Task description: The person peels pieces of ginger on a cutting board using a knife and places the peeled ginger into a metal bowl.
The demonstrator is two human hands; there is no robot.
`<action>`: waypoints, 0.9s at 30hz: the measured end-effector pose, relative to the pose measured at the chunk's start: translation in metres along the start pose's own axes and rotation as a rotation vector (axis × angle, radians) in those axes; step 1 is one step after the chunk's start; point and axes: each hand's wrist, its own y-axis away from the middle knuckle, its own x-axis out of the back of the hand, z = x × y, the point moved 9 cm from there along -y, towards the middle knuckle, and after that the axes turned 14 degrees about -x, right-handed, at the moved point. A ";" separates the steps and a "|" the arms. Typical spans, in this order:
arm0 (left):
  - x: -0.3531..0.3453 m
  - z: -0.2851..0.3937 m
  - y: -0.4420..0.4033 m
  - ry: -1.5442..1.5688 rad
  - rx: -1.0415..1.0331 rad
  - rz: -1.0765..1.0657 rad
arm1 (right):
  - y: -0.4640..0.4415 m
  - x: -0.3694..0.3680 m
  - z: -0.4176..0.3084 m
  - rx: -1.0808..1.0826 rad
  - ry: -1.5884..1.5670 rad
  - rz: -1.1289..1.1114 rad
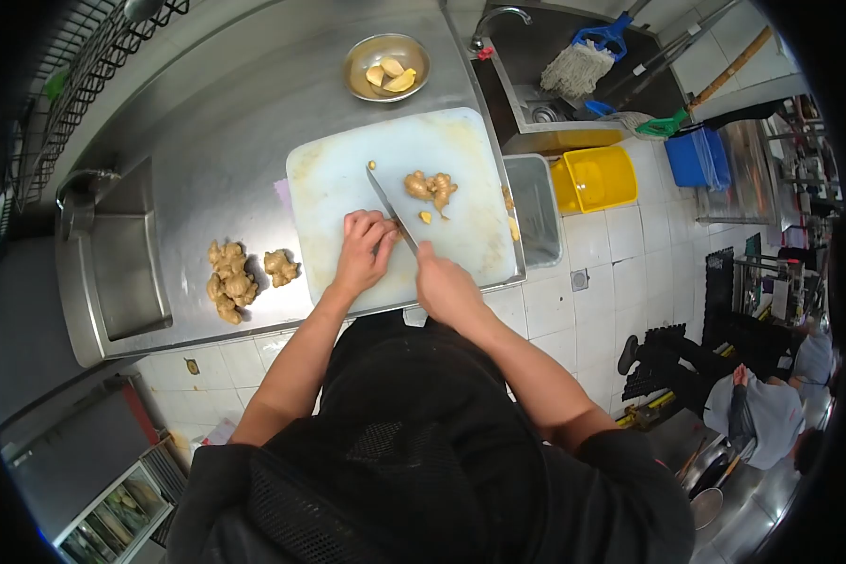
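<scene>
My right hand (448,288) is wrapped round the handle of a kitchen knife (383,195), whose blade points away from me and slightly left over the white cutting board (334,179). My left hand (367,246) has its fingers curled on the board, pressing a piece of ginger (399,229) that is mostly hidden beside the blade. Right of the knife sits a knobbly ginger root (430,188), with a small cut bit (425,217) below it. Another small bit (372,164) lies near the knife tip. Peeled ginger pieces (399,81) are in a metal bowl (355,58) beyond the board.
More unpeeled ginger (230,280) lies on the steel counter at left, near a small sink (127,254). A grey bin (536,207) with scraps at its edge adjoins the board's right side, and a yellow bucket (611,179) stands beyond. Another person (757,414) is at far right.
</scene>
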 end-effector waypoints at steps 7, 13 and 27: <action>0.005 0.000 0.003 0.031 0.044 0.041 | -0.040 0.003 0.012 0.013 -0.221 0.056; 0.008 -0.002 0.007 0.096 0.085 0.039 | -0.017 0.012 0.035 -0.063 -0.022 0.083; -0.001 0.000 0.000 0.057 0.037 0.017 | 0.044 0.030 0.010 0.030 0.165 0.000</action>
